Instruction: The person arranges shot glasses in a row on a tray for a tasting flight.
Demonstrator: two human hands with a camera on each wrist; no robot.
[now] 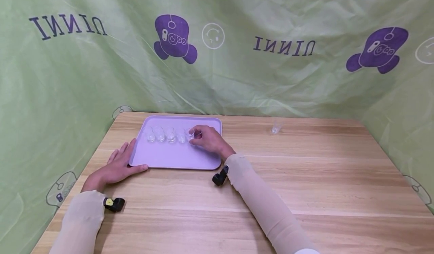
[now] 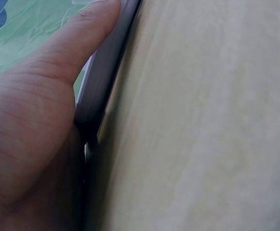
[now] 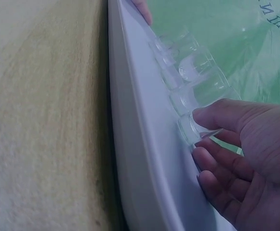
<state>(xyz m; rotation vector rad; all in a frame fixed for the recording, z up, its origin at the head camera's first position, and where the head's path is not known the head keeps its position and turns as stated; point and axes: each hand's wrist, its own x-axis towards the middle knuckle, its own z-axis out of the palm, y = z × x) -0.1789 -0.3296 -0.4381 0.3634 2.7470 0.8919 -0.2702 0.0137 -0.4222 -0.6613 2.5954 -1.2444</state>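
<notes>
Several small clear glasses point(image 1: 160, 135) stand upright in a row on the lilac tray point(image 1: 176, 158), left of centre on the table. At the right end of that row, my right hand point(image 1: 211, 139) pinches a shot glass point(image 3: 189, 129) between thumb and fingers. Its base looks to be on the tray in the right wrist view. My left hand point(image 1: 116, 169) lies at the tray's near left corner with its fingers straight. The left thumb point(image 2: 77, 36) touches the tray's front rim, and the other fingers run along the left side.
Another small clear glass point(image 1: 276, 128) stands alone on the wooden table point(image 1: 305, 186), right of the tray near the back edge. A green printed cloth point(image 1: 237, 80) hangs behind the table and along both sides.
</notes>
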